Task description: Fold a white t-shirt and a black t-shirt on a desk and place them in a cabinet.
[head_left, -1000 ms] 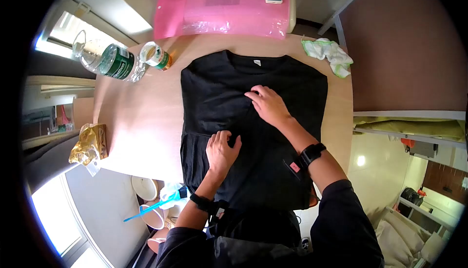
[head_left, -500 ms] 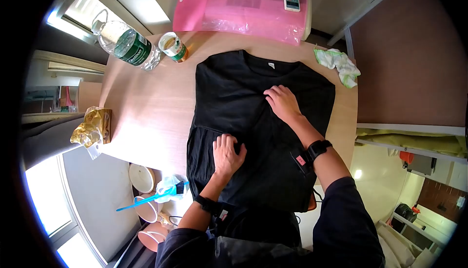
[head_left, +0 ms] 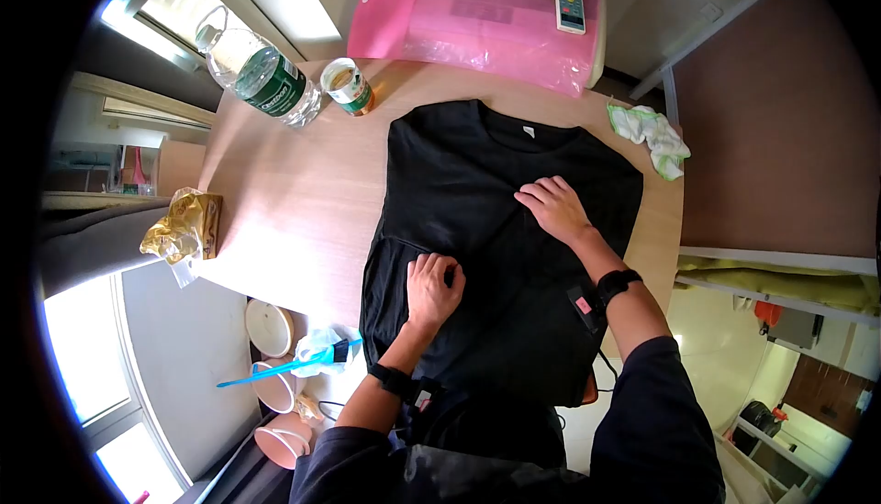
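A black T-shirt (head_left: 459, 174) lies flat on the wooden table (head_left: 294, 201), collar toward the far side, its left part folded inward. My left hand (head_left: 431, 288) rests on the lower left of the shirt, fingers curled onto the fabric near a fold. My right hand (head_left: 555, 209) presses flat on the middle of the shirt, fingers spread. Both wrists carry dark bands.
A large water bottle (head_left: 262, 77) and a small open can (head_left: 349, 87) stand at the table's far left. A pink bag (head_left: 477, 32) with a cardboard box and a remote (head_left: 571, 7) sits behind. A white-green cloth (head_left: 652, 132) lies at right, a gold wrapper (head_left: 179, 233) at left.
The camera view has shifted, so everything sits further right and lower. Both hands stay on the shirt in nearly the same places; my left hand's fingers have curled slightly.
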Demonstrator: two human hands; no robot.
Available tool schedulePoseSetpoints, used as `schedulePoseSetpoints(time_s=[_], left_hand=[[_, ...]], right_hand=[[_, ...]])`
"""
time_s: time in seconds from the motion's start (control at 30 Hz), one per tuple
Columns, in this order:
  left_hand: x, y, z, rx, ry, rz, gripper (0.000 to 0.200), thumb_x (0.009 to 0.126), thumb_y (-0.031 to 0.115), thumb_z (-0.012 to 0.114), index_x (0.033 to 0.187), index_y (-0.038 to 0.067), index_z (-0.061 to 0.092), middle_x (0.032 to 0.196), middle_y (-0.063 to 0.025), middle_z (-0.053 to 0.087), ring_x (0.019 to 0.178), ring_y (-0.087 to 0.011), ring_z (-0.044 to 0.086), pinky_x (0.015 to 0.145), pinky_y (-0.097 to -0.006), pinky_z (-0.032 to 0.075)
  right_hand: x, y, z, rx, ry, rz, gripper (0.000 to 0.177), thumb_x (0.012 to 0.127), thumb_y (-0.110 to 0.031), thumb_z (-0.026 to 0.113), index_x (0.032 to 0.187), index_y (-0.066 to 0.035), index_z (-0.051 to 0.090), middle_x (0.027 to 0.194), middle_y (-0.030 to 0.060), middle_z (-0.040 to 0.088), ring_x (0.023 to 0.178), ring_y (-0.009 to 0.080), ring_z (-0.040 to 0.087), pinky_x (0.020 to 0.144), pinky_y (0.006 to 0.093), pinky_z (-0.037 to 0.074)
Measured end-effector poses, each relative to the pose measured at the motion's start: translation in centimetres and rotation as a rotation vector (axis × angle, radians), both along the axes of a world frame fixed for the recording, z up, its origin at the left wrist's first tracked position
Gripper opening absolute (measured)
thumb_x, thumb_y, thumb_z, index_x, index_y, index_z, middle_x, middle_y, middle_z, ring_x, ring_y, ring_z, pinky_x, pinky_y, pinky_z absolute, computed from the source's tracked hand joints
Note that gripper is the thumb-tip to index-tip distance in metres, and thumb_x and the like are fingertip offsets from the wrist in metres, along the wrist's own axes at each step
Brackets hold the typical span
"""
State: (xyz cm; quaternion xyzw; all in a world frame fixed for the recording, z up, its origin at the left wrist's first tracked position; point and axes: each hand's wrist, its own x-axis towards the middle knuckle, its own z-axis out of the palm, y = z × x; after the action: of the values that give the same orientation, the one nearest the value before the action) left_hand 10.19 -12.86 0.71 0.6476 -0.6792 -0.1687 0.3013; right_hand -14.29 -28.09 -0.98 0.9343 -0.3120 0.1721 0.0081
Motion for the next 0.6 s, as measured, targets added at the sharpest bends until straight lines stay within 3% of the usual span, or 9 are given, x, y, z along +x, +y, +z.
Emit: schedulePoseSetpoints(time_s=[0.07,0.17,0.23,0.27,0.3,0.4,0.6], left_hand=[[0.5,0.2,0.3,0.010,-0.012,-0.019,0.007,0.076,0.008,0.065,0.081,0.004,0.063,0.080,-0.0063,0.060,0.079,-0.0243,0.055,0.072,-0.0356,0.040],[1.8,-0.6,1.1,0.061,-0.056,-0.070,0.013,0.079,0.009,0.063,0.091,0.003,0.063,0.093,-0.0099,0.062,0.090,-0.0272,0.056,0.080,-0.0368,0.042],[2.9,-2.0,1.7,-0.127,-0.115,-0.079,0.025,0.082,0.011,0.060,0.106,0.002,0.060,0.114,-0.0146,0.059,0.111,-0.0319,0.053,0.095,-0.0401,0.040],[3.4,-2.5,1.6,-0.085,-0.185,-0.092,0.039,0.086,0.013,0.058,0.122,-0.001,0.053,0.134,-0.0171,0.049,0.130,-0.0343,0.041,0.108,-0.0430,0.031],[3.8,-3.1,1.3,-0.028,-0.278,-0.080,0.048,0.089,0.019,0.055,0.132,-0.001,0.047,0.142,-0.0170,0.043,0.136,-0.0320,0.034,0.112,-0.0438,0.025],[6.5,-3.4,-1.8,0.084,-0.432,-0.097,0.058,0.092,0.028,0.050,0.141,-0.001,0.037,0.148,-0.0161,0.036,0.140,-0.0284,0.028,0.115,-0.0437,0.018],[6.9,-3.5,-0.7,0.083,-0.413,-0.044,0.057,0.094,0.029,0.049,0.139,-0.003,0.037,0.148,-0.0182,0.034,0.141,-0.0310,0.025,0.116,-0.0453,0.014]], right_hand=[[-0.1,0.2,0.5,0.020,-0.002,0.010,0.027,0.076,-0.011,0.061,0.103,-0.009,0.067,0.103,0.0005,0.062,0.096,0.0198,0.055,0.085,0.0351,0.043],[1.8,1.0,2.5,0.049,-0.069,-0.048,0.033,0.075,-0.011,0.064,0.108,-0.005,0.064,0.113,0.0066,0.060,0.107,0.0255,0.053,0.091,0.0398,0.042],[4.4,2.5,3.1,0.127,-0.131,-0.097,0.041,0.082,-0.015,0.063,0.120,-0.001,0.057,0.126,0.0127,0.055,0.121,0.0308,0.048,0.099,0.0440,0.039],[5.9,3.3,3.1,0.191,-0.106,-0.131,0.048,0.085,-0.022,0.062,0.127,-0.001,0.053,0.133,0.0143,0.051,0.127,0.0325,0.044,0.104,0.0455,0.035],[7.3,4.1,2.4,0.199,-0.087,-0.173,0.055,0.087,-0.029,0.060,0.133,-0.001,0.048,0.139,0.0148,0.046,0.132,0.0335,0.038,0.110,0.0464,0.029],[9.7,6.3,0.6,0.237,-0.078,-0.258,0.060,0.089,-0.036,0.057,0.137,-0.002,0.044,0.146,0.0138,0.038,0.137,0.0339,0.030,0.113,0.0462,0.022],[9.5,6.9,1.0,0.256,-0.157,-0.300,0.063,0.089,-0.038,0.056,0.138,-0.002,0.041,0.147,0.0144,0.037,0.139,0.0350,0.027,0.114,0.0477,0.019]])
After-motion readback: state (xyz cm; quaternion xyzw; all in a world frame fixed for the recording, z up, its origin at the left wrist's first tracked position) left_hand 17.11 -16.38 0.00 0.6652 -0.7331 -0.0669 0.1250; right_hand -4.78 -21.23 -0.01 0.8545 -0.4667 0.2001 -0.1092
